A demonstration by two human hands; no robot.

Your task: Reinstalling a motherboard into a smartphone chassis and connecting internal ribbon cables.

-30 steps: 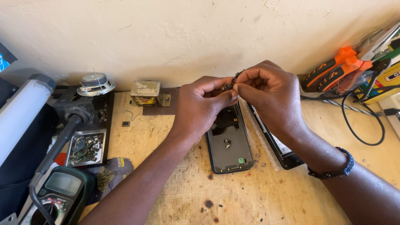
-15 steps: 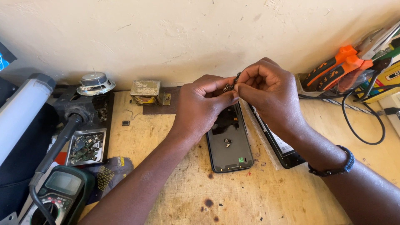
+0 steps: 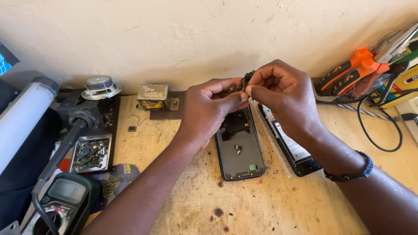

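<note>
Black phone shell [image 3: 240, 148] below hands pinching small part [image 3: 242, 82]

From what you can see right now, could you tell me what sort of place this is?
Most likely a small electronics repair bench: an opened phone shell lies on the scuffed wooden worktop, with a multimeter and a tray of salvaged circuit parts nearby.

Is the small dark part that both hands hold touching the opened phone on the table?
Apart. The head view shows the small dark part pinched between the left hand and right hand, raised with the wall behind it, above the opened phone.
</note>
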